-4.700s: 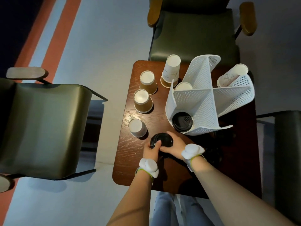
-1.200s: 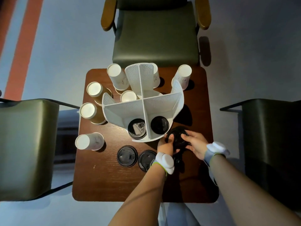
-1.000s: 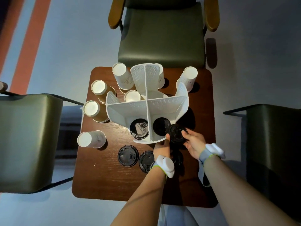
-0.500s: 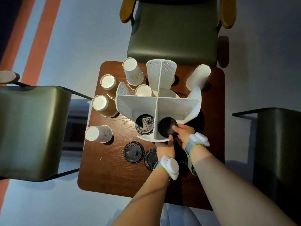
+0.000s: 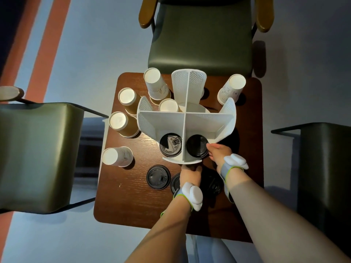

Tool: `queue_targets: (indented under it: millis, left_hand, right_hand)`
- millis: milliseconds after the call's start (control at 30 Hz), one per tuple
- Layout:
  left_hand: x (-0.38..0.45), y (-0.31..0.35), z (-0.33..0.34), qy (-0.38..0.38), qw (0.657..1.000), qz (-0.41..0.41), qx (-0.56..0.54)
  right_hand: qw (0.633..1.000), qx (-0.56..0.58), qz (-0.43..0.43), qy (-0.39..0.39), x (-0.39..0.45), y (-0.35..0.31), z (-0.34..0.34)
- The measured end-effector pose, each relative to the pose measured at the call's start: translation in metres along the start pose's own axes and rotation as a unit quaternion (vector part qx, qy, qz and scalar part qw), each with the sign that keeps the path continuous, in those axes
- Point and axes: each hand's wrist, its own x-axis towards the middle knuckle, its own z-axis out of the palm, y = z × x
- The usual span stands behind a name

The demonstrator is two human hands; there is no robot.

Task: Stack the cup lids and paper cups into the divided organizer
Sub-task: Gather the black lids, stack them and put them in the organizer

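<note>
The white four-part organizer (image 5: pixel 207 121) stands mid-table. Its near-left section holds a black lid (image 5: pixel 170 144). A black lid stack (image 5: pixel 195 146) lies in the near-right section, and my right hand (image 5: pixel 218 155) pinches the top lid's right edge. My left hand (image 5: pixel 190 174) rests against the organizer's front base, fingertips hidden under the rim. One upside-down paper cup (image 5: pixel 168 105) sits in the far-left section. Loose lids lie on the table: one (image 5: pixel 158 177) left of my left hand, dark ones (image 5: pixel 213 184) between my wrists.
Upside-down paper cups stand left of the organizer (image 5: pixel 117 156) (image 5: pixel 121 123) (image 5: pixel 129 98), behind it (image 5: pixel 155 84) and at the back right (image 5: pixel 230 89). Green chairs surround the small wooden table (image 5: pixel 133 205): far (image 5: pixel 201 38), left (image 5: pixel 36 156), right (image 5: pixel 326 168).
Both hands lifted a black lid from the table's right side. My right hand carried it into the near-right section while my left hand settled at the organizer's front base.
</note>
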Motion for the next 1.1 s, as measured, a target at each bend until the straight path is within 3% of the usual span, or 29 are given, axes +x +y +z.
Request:
queue_targets:
  millis: [133, 367, 533, 867, 1100]
  left_hand:
    - [-0.005, 0.002, -0.015, -0.011, 0.992, 0.049, 0.116]
    - [-0.007, -0.004, -0.042, -0.013, 0.93, 0.167, 0.328]
    - [-0.004, -0.019, -0.052, -0.012, 0.937, 0.164, 0.308]
    - [0.001, -0.038, -0.048, -0.023, 0.918, 0.208, 0.337]
    - [0.001, -0.032, -0.049, -0.024, 0.907, 0.212, 0.362]
  right_hand:
    - [0.993, -0.105, -0.047, 0.037, 0.003, -0.003, -0.042]
    - [0.954, -0.29, -0.073, 0.031, -0.017, 0.015, -0.084]
    - [0.908, -0.412, -0.069, 0.028, -0.02, 0.015, -0.067]
    - [0.848, -0.516, -0.083, 0.082, -0.01, 0.041, -0.029]
    - [0.89, -0.427, -0.081, 0.142, -0.018, 0.037, -0.056]
